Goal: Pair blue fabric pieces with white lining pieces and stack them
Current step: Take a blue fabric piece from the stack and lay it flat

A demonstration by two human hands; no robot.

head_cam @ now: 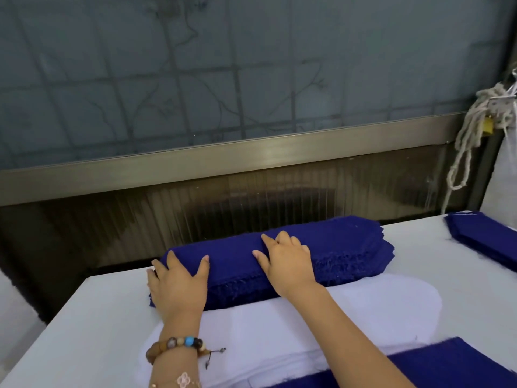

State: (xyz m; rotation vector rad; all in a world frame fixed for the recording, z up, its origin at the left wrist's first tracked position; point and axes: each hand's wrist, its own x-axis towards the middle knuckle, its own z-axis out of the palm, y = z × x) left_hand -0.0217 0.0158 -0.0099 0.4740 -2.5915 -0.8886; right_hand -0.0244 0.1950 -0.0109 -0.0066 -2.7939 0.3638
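Note:
A thick stack of blue fabric pieces [344,247] lies across the far side of the white table [92,317]. My left hand [179,284] lies over the stack's left end with fingers spread flat. My right hand [285,256] rests on top near the middle, index finger and thumb extended, the other fingers bent. In front of the blue stack lies a pile of white lining pieces [335,317]. A blue piece [447,365] lies at the near right, partly over the white pile.
Another blue stack [486,236] sits at the table's far right edge. Behind the table runs a metal rail and a glass wall [251,79]. A white knotted rope [472,135] hangs at the right. The table's left edge drops off near my left hand.

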